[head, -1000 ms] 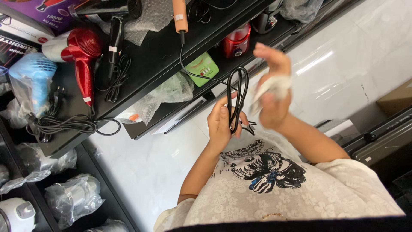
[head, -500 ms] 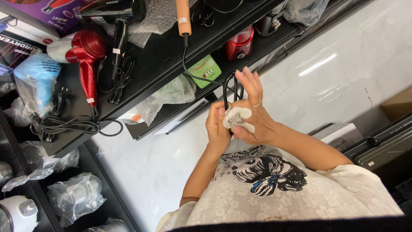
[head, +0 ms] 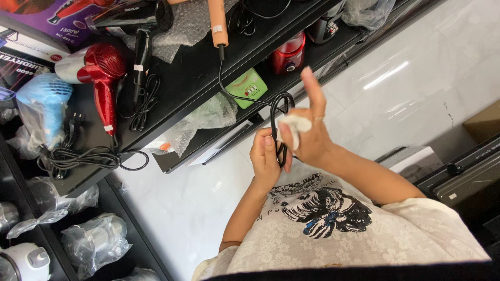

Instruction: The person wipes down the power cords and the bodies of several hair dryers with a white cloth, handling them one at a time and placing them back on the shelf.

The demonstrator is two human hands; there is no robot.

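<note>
My left hand [head: 265, 156] grips a looped black cord [head: 275, 112] in front of my chest. The cord runs up to an orange-handled appliance [head: 217, 23] lying on the black shelf [head: 187, 86]. My right hand [head: 315, 138] holds a crumpled white cloth [head: 292, 127] pressed against the loop, with the index finger stretched upward. Both hands touch the cord close together.
On the shelf lie a red hair dryer [head: 99, 73], a black hair dryer [head: 138, 31], a blue dryer in a bag [head: 41, 106], a green box [head: 247, 88], a red jar-like appliance [head: 289, 52] and bubble wrap. Bagged appliances [head: 91, 239] fill lower shelves. White tiled floor lies below.
My right hand came down from a raised position to the cord loop with the white cloth and now rests against it. The left hand kept its hold on the cord.
</note>
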